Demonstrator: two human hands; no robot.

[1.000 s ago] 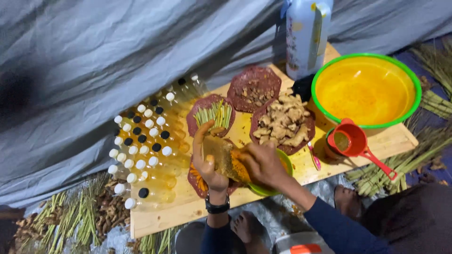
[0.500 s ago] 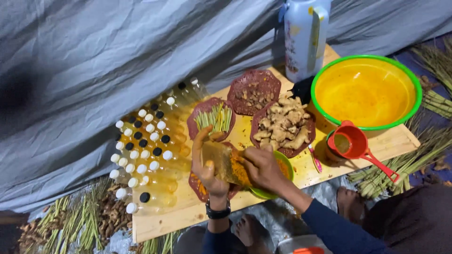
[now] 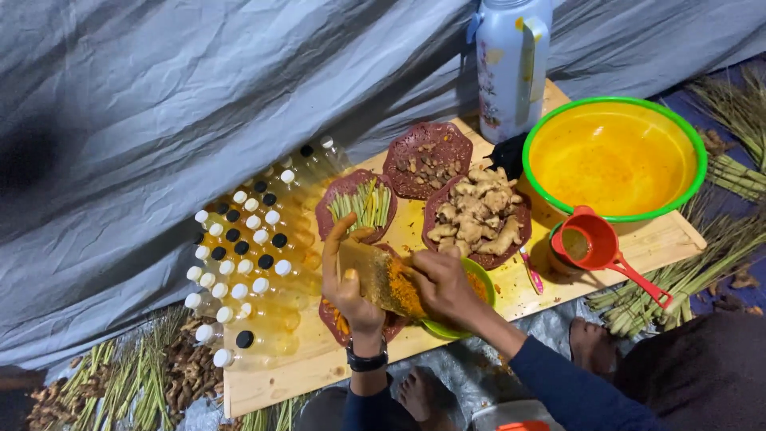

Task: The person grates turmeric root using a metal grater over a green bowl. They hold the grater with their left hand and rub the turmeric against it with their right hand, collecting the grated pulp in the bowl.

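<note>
Head view: my left hand point(image 3: 349, 287) grips the flat, stiff metal grater point(image 3: 381, 277) by its edges at board centre; my right hand point(image 3: 441, 285), at its three o'clock, pinches a small, likely slippery root against it.

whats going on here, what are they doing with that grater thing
A person sits at a wooden board. The left hand props up a grater stained orange, and the right hand presses something against it above a small green bowl. Ginger, capped bottles and a big yellow basin sit around.
</note>
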